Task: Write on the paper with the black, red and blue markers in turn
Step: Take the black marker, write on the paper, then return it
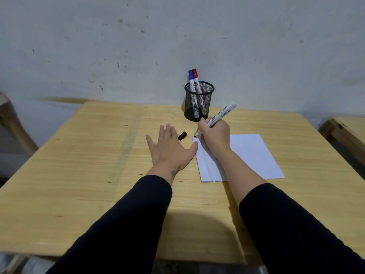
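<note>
Two black sleeves (138,224) fill the near edge of the view, reaching forward over a pale wooden bench (88,175). The left hand (169,147) lies flat on the wood with its fingers spread and released, its thumb touching the left edge of the paper (250,155). Just past its fingertips lies a loose black cap (182,135), on its side and apart from the sheet. At the back of the bench, close to the scuffed grey wall (177,36), stands a black mesh cup (199,101) holding the blue marker (190,80) and the red marker (196,78), both upright with caps on and leaning slightly left (side by side, touching or nearly so). The cup stands just behind the right hand (214,135), near but clear of it. Parts of other wooden furniture (345,133) show at both sides.

The right hand is clenched around the black marker (221,114), whose white barrel slants up and to the right out of the grip. Its uncapped tip points down at the paper's far left corner; whether it touches is hidden by the fingers. The white sheet lies flat, right of centre, with the right forearm across its left part. No writing shows on the visible part.
</note>
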Motion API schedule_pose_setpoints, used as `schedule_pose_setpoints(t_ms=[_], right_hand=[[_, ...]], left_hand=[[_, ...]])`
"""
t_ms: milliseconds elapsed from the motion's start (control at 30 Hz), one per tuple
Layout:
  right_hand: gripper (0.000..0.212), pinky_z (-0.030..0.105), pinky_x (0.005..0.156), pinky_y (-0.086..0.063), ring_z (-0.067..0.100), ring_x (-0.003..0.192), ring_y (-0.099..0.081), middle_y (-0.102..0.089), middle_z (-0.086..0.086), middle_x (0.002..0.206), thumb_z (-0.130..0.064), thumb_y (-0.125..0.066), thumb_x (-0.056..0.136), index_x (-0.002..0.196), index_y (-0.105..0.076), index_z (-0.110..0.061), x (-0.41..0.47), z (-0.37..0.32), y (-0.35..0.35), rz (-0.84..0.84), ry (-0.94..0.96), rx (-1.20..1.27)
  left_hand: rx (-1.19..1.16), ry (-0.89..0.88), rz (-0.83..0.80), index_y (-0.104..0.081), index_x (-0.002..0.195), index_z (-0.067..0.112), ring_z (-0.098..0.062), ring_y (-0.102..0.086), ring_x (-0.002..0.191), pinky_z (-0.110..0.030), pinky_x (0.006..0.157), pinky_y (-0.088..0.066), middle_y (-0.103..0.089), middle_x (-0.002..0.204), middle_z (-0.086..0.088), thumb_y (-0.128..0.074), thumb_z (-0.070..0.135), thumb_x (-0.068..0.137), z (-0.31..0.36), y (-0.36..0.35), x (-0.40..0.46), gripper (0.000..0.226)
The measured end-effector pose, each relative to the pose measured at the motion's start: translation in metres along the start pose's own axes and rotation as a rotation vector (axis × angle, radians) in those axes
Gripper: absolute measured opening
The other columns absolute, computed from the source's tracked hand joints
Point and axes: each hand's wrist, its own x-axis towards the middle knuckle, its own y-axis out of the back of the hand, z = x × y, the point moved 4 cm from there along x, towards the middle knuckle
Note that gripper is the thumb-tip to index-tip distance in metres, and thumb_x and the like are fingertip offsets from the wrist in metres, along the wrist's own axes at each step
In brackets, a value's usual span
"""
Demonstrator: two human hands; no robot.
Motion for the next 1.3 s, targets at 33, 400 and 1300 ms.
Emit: schedule_pose_setpoints(t_ms=[33,400,1300], right_hand=[[0.028,0.012,0.047,-0.044,0.004,0.054,-0.057,-0.062,-0.004,0.059,-0.026,-0.060,0.087,0.076,-0.069,-0.002,0.000,0.000,0.000,-0.003,0.003,-0.016],[0.032,0.022,0.051,-0.046,0.016,0.058,-0.061,-0.068,0.009,0.065,-0.027,-0.058,0.084,0.072,-0.068,0.001,0.003,0.004,-0.003,-0.007,0.000,-0.083],[0.040,0.027,0.040,-0.042,0.016,0.031,-0.044,-0.057,0.005,0.047,-0.028,-0.047,0.094,0.062,-0.059,-0.008,-0.009,-0.070,0.035,-0.019,0.017,0.322]], left_hand=[[0.002,-0.002,-0.001,-0.005,0.151,0.012,-0.017,0.008,0.148,-0.058,0.116,0.005,0.000,0.162,-0.001,-0.020,0.076,0.080,0.000,0.000,0.000,0.097],[-0.010,-0.001,-0.016,-0.004,0.151,0.012,-0.017,0.009,0.148,-0.058,0.116,0.006,0.001,0.162,-0.001,-0.021,0.076,0.080,0.000,0.002,-0.002,0.096],[-1.204,-0.137,0.244,-0.066,0.093,0.019,-0.010,-0.066,0.074,-0.009,0.056,-0.047,-0.070,0.083,0.002,-0.060,0.008,0.089,0.005,0.069,-0.010,0.013]])
